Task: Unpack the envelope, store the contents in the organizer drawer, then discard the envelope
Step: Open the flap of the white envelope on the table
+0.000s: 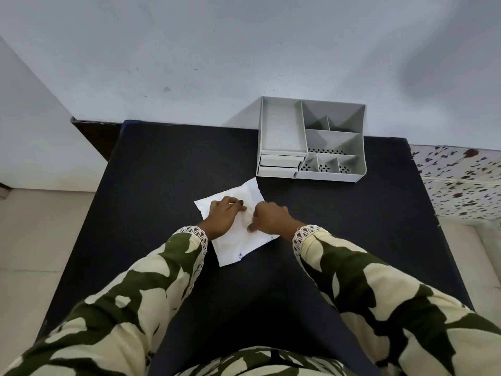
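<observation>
Envelope, one, lies under two hands, left and right, each grip pinching it.

Both arms reach fwd, elbows out, forearms angling in so the hands meet near centre. Left hand: palm down, fingers curled, thumb pointing to the right. Right hand: knuckles up, fingers bent under, thumb tip pressing down. Hands just beside each other, nearly touching. Can't tell if either grip is pinching anything. Patterned sleeves w/ lace cuffs at wrists.
</observation>
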